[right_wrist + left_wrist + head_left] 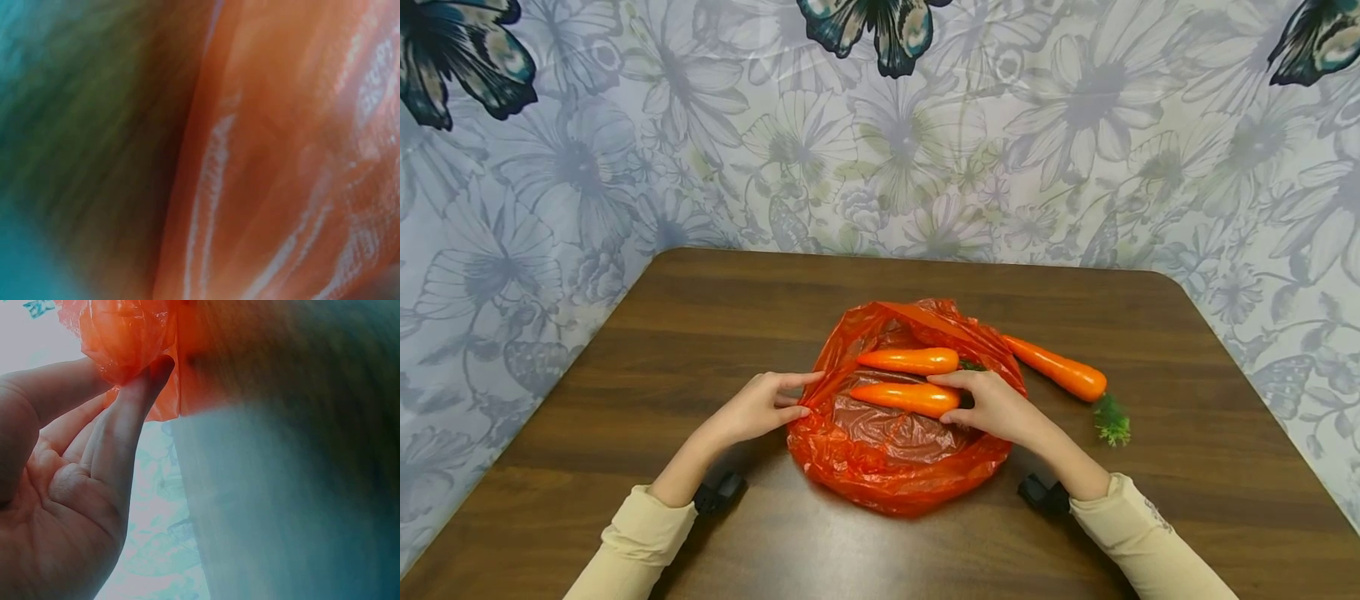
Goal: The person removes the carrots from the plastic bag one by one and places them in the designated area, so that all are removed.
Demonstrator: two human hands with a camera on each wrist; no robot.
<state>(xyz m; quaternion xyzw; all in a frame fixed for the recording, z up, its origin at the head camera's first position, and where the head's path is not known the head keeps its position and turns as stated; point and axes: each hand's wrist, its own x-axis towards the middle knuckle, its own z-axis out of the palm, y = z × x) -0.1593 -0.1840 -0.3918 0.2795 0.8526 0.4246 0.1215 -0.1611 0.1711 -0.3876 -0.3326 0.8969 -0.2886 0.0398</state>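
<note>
A red translucent plastic bag point(887, 492) lies on the table with its mouth spread wide. Two orange carrots, an upper carrot point(910, 361) and a lower carrot point(902, 397), rest side by side inside it, tips to the left. My left hand point(758, 410) pinches the bag's left rim; the left wrist view shows thumb and fingers on the crinkled plastic point(128, 340). Reaching in from the right, my right hand point(1003, 408) holds the lower carrot by its thick end, hiding that end. Only blurred red plastic point(262, 187) and table fill the right wrist view, without the fingers.
Outside the bag, at its right, lies another carrot point(1060, 371) with a green leafy top point(1111, 421); its tip reaches the bag's edge. The brown wooden table point(737, 292) ends at a wall point(700, 167) with flower and butterfly patterns.
</note>
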